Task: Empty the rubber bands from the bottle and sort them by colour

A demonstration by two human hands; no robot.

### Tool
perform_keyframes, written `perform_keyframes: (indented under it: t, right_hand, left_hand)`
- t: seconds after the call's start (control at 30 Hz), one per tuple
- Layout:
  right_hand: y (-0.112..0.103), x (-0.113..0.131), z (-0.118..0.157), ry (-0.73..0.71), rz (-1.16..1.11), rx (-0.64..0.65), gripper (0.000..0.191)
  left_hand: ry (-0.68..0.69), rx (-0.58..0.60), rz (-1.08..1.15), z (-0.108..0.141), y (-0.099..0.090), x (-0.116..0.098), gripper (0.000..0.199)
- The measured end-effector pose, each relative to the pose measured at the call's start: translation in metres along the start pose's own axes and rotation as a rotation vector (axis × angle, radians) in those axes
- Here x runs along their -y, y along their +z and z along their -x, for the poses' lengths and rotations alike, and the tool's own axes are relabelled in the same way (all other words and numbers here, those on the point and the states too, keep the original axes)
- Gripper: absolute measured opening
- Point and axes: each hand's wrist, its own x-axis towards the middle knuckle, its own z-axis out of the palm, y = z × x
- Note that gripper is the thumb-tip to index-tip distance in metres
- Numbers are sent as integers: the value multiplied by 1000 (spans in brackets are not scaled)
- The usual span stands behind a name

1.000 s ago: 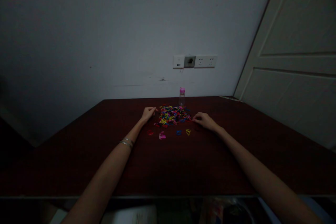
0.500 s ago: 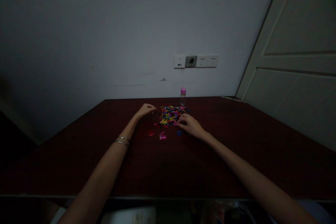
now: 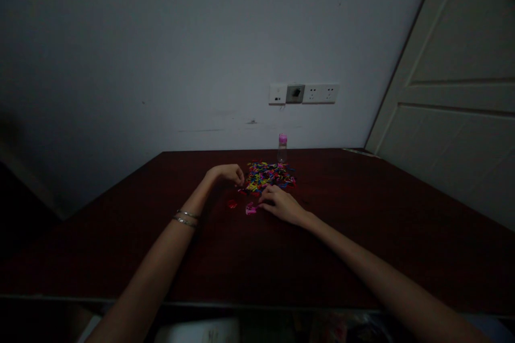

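A heap of small, thin, many-coloured pieces [image 3: 265, 174] lies on the dark red-brown table [image 3: 249, 257]; some look like little loops, but their exact kind is too small to tell. My left hand [image 3: 231, 173], with bracelets on its wrist, is at the heap's left edge, fingers curled down and closed; what they hold is hidden. In front of the heap, my right hand [image 3: 281, 204] pinches at a small pink group [image 3: 250, 209], a pink piece at its fingertips. To the left of that group lies a small red group [image 3: 232, 204].
A clear bottle with a pink cap [image 3: 282, 149] stands behind the heap. Wall sockets [image 3: 303, 94] sit above the table's back edge. A pale panelled door [image 3: 454, 96] is at the right. Below the table's front edge, a white object [image 3: 199, 330] shows.
My right hand has moved from the heap toward me and left, to the pink group; it now covers the spot of the small blue group. My left hand has lowered, its fingers curling down.
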Motion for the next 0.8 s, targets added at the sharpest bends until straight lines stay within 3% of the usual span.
perform_keyframes:
  t: [0.13, 0.37, 0.8]
  right_hand:
    - [-9, -6, -1, 24, -7, -48, 15]
    - [-24, -17, 0, 71, -20, -134, 14]
    - [-38, -47, 4, 151, -25, -223, 17]
  left_hand:
    - [10, 4, -64, 4, 7, 0, 15]
    - [60, -148, -85, 11, 21, 2, 13]
    - [146, -198, -118, 13, 19, 14, 14]
